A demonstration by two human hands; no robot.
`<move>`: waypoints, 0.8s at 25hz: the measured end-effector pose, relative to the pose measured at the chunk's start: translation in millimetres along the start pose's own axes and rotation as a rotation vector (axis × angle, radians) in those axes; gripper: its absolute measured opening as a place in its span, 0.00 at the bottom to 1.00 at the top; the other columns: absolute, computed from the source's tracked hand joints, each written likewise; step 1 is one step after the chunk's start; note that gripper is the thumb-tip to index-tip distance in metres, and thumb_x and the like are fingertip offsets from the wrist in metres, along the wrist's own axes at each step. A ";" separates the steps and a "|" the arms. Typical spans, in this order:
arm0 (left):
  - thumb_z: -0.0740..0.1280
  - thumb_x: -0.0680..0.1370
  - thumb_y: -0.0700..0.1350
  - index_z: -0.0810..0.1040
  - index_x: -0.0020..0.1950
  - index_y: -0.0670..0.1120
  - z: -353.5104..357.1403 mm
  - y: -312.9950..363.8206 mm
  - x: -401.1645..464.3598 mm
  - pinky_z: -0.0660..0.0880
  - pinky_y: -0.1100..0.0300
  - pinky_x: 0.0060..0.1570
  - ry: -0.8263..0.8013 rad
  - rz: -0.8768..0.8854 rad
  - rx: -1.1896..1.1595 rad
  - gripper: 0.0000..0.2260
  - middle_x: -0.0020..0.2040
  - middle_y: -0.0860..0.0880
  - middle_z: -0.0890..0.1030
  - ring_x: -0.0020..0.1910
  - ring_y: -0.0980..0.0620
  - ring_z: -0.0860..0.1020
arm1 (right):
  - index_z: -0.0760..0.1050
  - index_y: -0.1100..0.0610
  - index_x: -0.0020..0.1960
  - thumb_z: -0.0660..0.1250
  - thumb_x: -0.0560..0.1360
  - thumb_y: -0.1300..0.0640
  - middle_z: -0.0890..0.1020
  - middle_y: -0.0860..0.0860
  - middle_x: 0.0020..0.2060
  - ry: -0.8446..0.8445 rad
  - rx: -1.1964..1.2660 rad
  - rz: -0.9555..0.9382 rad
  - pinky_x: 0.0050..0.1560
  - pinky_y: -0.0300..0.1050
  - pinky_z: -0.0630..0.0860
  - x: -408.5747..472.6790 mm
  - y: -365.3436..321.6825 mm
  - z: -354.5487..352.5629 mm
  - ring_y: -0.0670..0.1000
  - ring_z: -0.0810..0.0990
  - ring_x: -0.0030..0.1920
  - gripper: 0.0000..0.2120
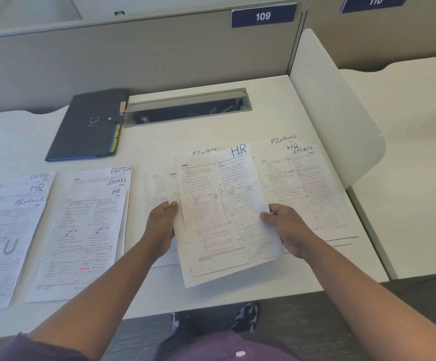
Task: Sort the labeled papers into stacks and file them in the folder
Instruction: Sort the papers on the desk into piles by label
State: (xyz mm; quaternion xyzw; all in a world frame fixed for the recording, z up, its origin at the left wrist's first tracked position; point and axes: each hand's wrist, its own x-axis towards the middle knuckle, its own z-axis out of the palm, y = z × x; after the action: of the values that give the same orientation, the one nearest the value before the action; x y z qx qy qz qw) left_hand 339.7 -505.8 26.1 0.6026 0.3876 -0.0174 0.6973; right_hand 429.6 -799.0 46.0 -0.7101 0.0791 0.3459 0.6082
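Right now I hold the HR sheet (224, 212) up over the white desk (277, 113), tilted a little, its handwritten label at the top right corner. My left hand (161, 227) pinches its left edge, thumb on top and fingers curled beneath; my right hand (287, 230) grips the right edge the same way, thumb pressed on the paper's face. Under the sheet lies another page, partly covered — its FINANCE label (205, 151) peeks out just above the top edge.

Just beside it on the right lies a fanned pile (305, 188) marked FINANCE, HR and SPORTS, one label below the other. To the left sits a second pile (89, 230) reading ADMIN, SPORTS, HR, and farther left a third pile (8, 230) with SPORTS, HR, FINANCE showing. All the pages carry printed text with pink highlighter marks.

Behind the left piles the dark folder (86, 126) lies closed on the desk, coloured tabs sticking out along its right side. Next to it is an open cable tray (188, 108) set into the desk — and on the partition behind, a blue sign numbered 109 (263, 16).
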 end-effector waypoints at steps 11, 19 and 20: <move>0.61 0.86 0.46 0.80 0.54 0.39 -48.8 -8.9 28.4 0.82 0.42 0.52 0.165 -0.057 0.305 0.12 0.50 0.44 0.86 0.51 0.40 0.84 | 0.82 0.61 0.58 0.64 0.84 0.61 0.87 0.58 0.54 0.114 -0.149 0.071 0.55 0.58 0.83 7.6 -0.2 -34.0 0.60 0.86 0.53 0.09; 0.71 0.80 0.48 0.75 0.69 0.49 -12.8 -8.9 6.8 0.71 0.55 0.53 0.447 0.396 0.610 0.18 0.61 0.55 0.75 0.58 0.51 0.74 | 0.80 0.64 0.61 0.64 0.84 0.63 0.86 0.59 0.57 0.131 -0.077 0.108 0.64 0.64 0.78 -5.8 7.1 -85.1 0.62 0.84 0.58 0.10; 0.71 0.81 0.50 0.76 0.66 0.50 2.4 -7.0 3.5 0.73 0.57 0.51 0.306 0.401 0.539 0.15 0.61 0.55 0.78 0.57 0.51 0.78 | 0.80 0.64 0.61 0.64 0.84 0.63 0.86 0.58 0.57 0.120 -0.052 0.115 0.64 0.64 0.79 -8.0 9.4 -93.1 0.62 0.85 0.58 0.10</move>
State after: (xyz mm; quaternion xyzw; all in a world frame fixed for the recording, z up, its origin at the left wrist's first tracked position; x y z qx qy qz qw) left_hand 339.9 -508.2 18.4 0.8243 0.3431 0.1086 0.4371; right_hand 455.3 -889.3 45.1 -0.7394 0.1470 0.3392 0.5626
